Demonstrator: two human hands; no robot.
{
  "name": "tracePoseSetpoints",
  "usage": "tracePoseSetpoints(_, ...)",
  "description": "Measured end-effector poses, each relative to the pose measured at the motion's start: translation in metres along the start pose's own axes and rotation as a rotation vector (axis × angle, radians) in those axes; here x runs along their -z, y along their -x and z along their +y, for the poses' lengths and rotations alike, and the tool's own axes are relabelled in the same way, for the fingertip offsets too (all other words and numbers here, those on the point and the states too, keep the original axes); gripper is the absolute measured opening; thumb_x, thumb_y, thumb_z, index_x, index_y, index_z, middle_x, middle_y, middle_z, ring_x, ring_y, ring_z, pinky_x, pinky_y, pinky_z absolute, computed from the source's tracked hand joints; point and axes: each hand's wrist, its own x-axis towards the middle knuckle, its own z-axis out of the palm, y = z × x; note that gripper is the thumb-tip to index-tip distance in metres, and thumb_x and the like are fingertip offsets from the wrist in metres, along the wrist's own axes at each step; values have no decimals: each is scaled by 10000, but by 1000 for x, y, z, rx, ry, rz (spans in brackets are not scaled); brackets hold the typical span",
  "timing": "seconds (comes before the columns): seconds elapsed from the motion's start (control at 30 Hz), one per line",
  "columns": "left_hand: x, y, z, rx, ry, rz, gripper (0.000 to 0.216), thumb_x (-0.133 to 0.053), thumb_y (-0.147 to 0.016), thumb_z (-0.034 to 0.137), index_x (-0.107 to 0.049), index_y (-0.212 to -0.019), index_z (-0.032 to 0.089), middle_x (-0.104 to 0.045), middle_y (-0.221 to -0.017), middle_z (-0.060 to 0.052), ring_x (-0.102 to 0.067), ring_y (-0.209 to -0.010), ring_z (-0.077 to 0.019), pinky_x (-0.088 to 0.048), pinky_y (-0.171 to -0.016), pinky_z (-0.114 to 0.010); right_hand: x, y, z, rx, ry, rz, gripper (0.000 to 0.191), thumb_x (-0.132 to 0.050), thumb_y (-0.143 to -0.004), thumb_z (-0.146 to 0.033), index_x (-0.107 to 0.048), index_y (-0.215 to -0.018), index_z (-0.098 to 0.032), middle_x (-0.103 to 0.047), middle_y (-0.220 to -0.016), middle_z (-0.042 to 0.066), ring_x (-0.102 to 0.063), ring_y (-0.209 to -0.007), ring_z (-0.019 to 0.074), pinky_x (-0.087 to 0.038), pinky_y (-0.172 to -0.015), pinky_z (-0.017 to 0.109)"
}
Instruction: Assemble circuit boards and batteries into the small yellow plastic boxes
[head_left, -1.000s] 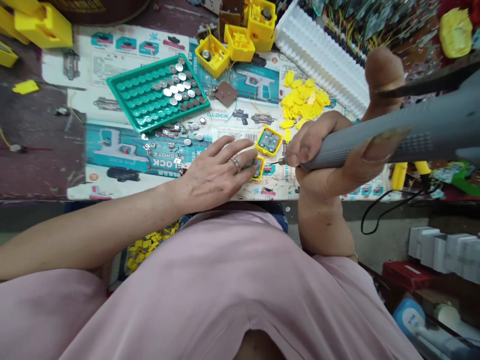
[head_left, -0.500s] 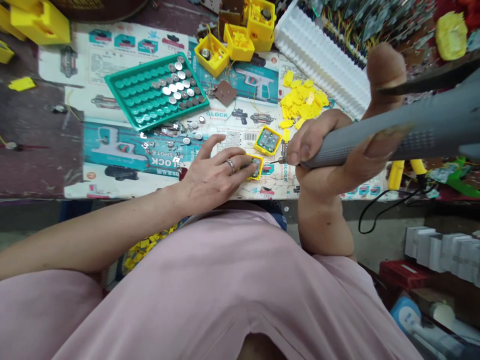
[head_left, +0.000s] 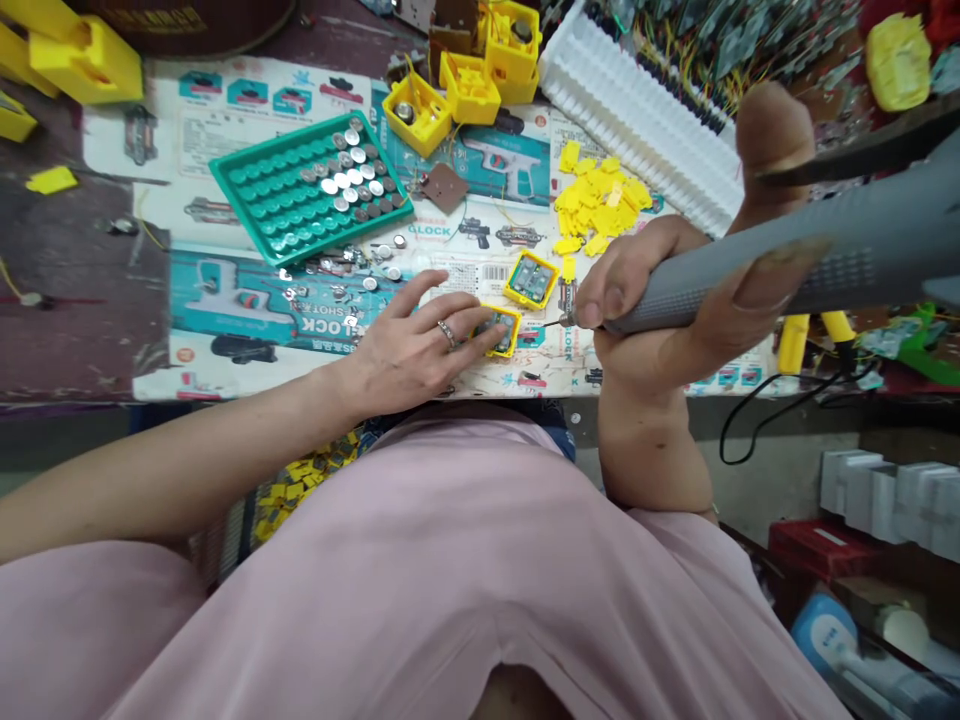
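My right hand (head_left: 694, 270) is wrapped round a grey electric screwdriver (head_left: 750, 255), its thin bit pointing left. The bit's tip is close to the right side of a small yellow case (head_left: 512, 343) but apart from it. My left hand (head_left: 424, 345), with a ring on one finger, has its fingers stretched out and spread. Its fingertips rest on that case, which holds a circuit board, and cover its left part. Just above lies a second yellow case (head_left: 532, 279) with a green-edged board inside; neither hand touches it.
Loose yellow plastic pieces (head_left: 600, 200) lie beyond my right hand, beside a white ridged foam rack (head_left: 637, 120). A green tray (head_left: 262, 215) holds button cells; more cells (head_left: 370, 284) are scattered below it. Yellow boxes (head_left: 418, 112) stand behind. Yellow-handled pliers (head_left: 793, 345) lie right.
My left fingers have drawn back slightly to the left, so more of the lower case and its board shows. The screwdriver has hardly moved.
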Motion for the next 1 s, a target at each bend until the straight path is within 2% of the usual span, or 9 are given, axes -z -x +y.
tracePoseSetpoints(0.07,0,2,3,54,-17,-34,358,-503,-960,161,-557,-1309,225,-702,-1223,-42,-641,-1172,-198,-459,-1124,-492,-1,-1,2,-4,-37,2,287,-699,-832,-548,-681,-1098,-443,-562,-528,-124,-441,-383,84,-395,-402,225)
tracePoseSetpoints(0.2,-1,3,12,182,64,-64,323,-508,-962,176,-567,-1269,258,-685,-1266,-24,-630,-1211,-197,-428,-1145,-511,-3,-3,4,98,-114,-5,337,-736,-810,-545,-676,-1109,-401,-535,-491,-139,-368,-331,86,-348,-331,231)
tracePoseSetpoints(0.37,-5,4,19,205,24,19,337,-521,-946,150,-572,-1255,275,-709,-1206,-11,-640,-1193,-176,-329,-1212,-528,-3,0,-12,-132,56,-17,449,-733,-761,-661,-623,-1107,-396,-551,-541,-118,-460,-420,124,-436,-449,288)
tracePoseSetpoints(0.5,-6,8,23,237,23,1,388,-501,-952,133,-531,-1313,273,-693,-1250,-6,-611,-1247,-181,-274,-1231,-576,-1,-2,-16,-162,38,-45,417,-717,-792,-644,-610,-1122,-413,-588,-562,-118,-477,-438,138,-458,-479,302)
tracePoseSetpoints(0.57,-6,10,24,257,53,-13,428,-496,-945,115,-513,-1340,279,-677,-1297,-13,-582,-1294,-199,-249,-1237,-591,-2,-4,-9,-107,2,-68,364,-704,-824,-612,-621,-1126,-427,-601,-566,-125,-471,-421,129,-435,-439,281)
tracePoseSetpoints(0.73,-4,8,17,254,272,31,424,-574,-935,185,-519,-1350,248,-610,-1407,-98,-542,-1344,-266,-421,-1128,-509,-7,-5,12,147,-48,-13,322,-661,-868,-560,-668,-1146,-398,-477,-491,-122,-351,-298,80,-339,-289,214)
tracePoseSetpoints(0.8,-4,5,13,272,344,25,422,-561,-953,231,-490,-1368,210,-583,-1436,-132,-543,-1345,-272,-474,-1075,-483,-8,-4,12,159,-67,3,301,-657,-876,-536,-679,-1137,-386,-454,-487,-114,-344,-298,73,-354,-294,204)
tracePoseSetpoints(0.9,-8,2,6,300,397,19,366,-520,-983,294,-487,-1321,157,-581,-1428,-168,-569,-1319,-258,-521,-1022,-440,-8,-3,6,84,-49,-29,335,-688,-848,-555,-681,-1134,-380,-492,-529,-101,-422,-356,73,-409,-353,208)
tracePoseSetpoints(1.0,-12,2,0,190,308,18,309,-498,-1002,285,-520,-1282,156,-641,-1356,-145,-638,-1214,-227,-538,-983,-405,-9,-5,4,137,-58,-20,312,-673,-846,-551,-712,-1097,-369,-477,-503,-104,-394,-333,59,-372,-326,187)
